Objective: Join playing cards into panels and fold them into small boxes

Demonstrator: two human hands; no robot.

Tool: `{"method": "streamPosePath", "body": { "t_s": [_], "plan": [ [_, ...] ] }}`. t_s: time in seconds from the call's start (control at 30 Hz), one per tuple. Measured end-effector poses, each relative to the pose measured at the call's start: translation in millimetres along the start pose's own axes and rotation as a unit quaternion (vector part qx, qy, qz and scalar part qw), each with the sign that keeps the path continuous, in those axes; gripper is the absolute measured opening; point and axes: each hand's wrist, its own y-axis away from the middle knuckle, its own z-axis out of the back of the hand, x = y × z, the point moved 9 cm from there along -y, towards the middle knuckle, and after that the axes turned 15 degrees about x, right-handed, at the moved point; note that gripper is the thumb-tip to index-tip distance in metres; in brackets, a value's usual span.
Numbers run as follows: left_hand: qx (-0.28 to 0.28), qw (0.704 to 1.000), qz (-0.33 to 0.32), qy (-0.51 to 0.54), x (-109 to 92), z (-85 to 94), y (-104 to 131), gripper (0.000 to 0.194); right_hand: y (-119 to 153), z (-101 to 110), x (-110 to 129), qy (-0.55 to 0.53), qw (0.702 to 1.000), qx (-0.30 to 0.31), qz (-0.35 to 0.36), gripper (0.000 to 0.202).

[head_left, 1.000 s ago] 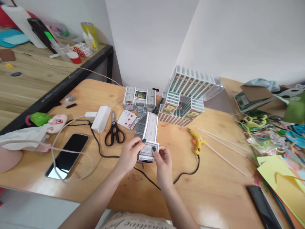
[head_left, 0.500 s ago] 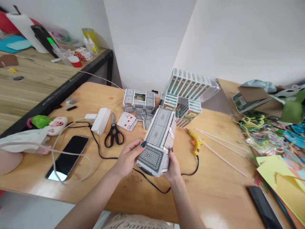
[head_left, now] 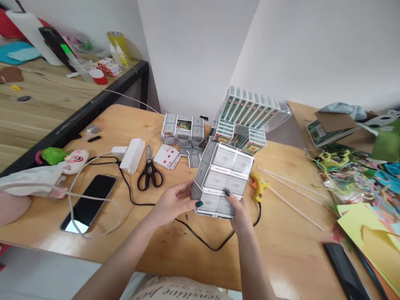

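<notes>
Between my two hands, tilted above the wooden table, is a box covered in playing cards, its grey patterned card backs facing up. My left hand grips its lower left corner, thumb on the near edge. On the right side my right hand holds it, thumb lying on the broad face and the other fingers hidden beneath. Behind the box lie loose playing cards, and farther back stands another card-covered block. Black-handled scissors rest left of the cards. A yellow glue gun lies just right of the box.
Stacked card packs stand behind. White glue sticks lie to the right, near coloured paper and a dark phone. On the left are another phone, a white power strip and cables. A black cord crosses the table below my hands.
The card-covered box has been turned, so its broad face now shows instead of the narrow side. My right thumb has moved onto that face, and my left hand has shifted its grip.
</notes>
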Motion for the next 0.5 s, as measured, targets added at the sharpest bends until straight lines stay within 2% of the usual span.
{"method": "streamPosePath", "body": {
  "t_s": [0.17, 0.33, 0.5],
  "plan": [
    [-0.005, 0.999, 0.019, -0.04, 1.1, -0.3, 3.1, 0.057, 0.5, 0.8, 1.0, 0.018, 1.0, -0.007, -0.006, 0.05],
    [-0.016, 0.999, 0.031, -0.039, 3.8, -0.6, 4.6, 0.044, 0.1, 2.3, -2.4, 0.0, 0.999, -0.025, -0.023, 0.056],
    [0.009, 0.999, 0.042, -0.018, 8.0, -6.8, 3.5, 0.039, 0.9, 6.7, -5.2, 0.0, 0.999, -0.042, -0.028, 0.061]
  ]
}}
